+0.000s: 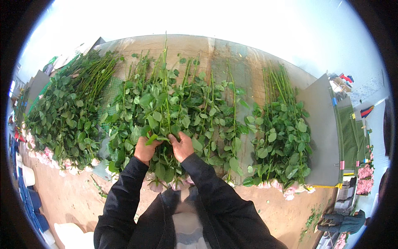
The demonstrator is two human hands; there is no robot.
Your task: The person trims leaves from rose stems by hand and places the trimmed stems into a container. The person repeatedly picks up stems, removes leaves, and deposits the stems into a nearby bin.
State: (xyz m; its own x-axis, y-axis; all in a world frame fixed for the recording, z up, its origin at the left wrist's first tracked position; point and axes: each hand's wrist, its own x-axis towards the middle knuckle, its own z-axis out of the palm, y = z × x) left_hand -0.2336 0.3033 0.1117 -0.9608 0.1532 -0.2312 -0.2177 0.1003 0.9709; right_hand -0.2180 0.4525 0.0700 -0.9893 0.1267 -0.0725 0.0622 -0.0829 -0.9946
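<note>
My right hand grips a long green rose stem between thumb and fingers, and the stem points away from me over the table. Close to its left, my left hand is closed at the leaves of the same stem. A bright green rose leaf lies across its fingers and partly hides them. Below both hands, pale pink rose heads hang at the near table edge by my jacket. Other leafy rose stems lie spread under and beside my hands, heads toward me.
A thick pile of roses lies at left, partly on green mesh. Another bunch lies at right beside a grey upright panel. White buckets stand at far left. A person is at lower right, near cut leaves on the floor.
</note>
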